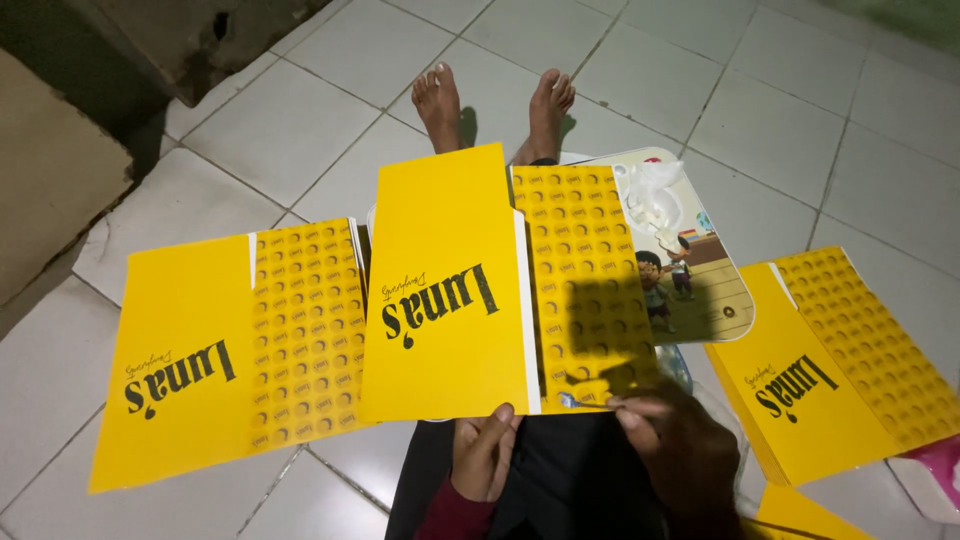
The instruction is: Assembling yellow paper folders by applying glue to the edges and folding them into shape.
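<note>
left hand (483,452): pinching the bottom edge of the middle sheet (447,290), thumb sitting on top, bottom centre of frame
right hand (672,440): gripping a small brush (580,400) and touching it to the sheet's patterned flap, lower right of centre
middle sheet: lying flat over the lap, dead centre
left sheet (220,350): lying on the floor tiles (290,120), tucking just under the middle one
right stack (830,360): sitting at the right edge
cartoon board (690,250): peeking out behind the middle sheet
feet (495,105): resting top centre

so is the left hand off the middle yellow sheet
No, the left hand pinches the bottom edge of the middle yellow sheet, thumb on top, while the right hand touches its patterned panel.
</note>
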